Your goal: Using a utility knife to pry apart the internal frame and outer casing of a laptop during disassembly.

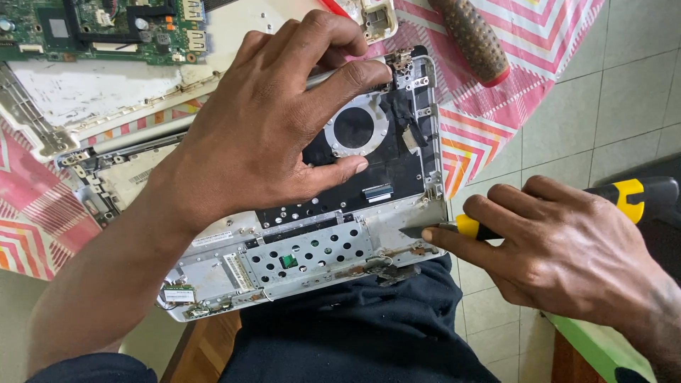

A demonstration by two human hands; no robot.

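A tiled floor lay beyond a table under a pink chevron cloth (489,120). The opened laptop shell (312,255) overhung the table's near edge, resting on the person's lap. The left hand (262,128) lay spread across the shell, fingers pressing it steady beside the round fan opening (355,128). The right hand (567,248) gripped a yellow-and-black screwdriver (624,198), tip at the shell's right corner. Step judged: working a corner fastener. The next move called for firm, straight pressure. A green circuit board (106,28) sat at the far-left corner.
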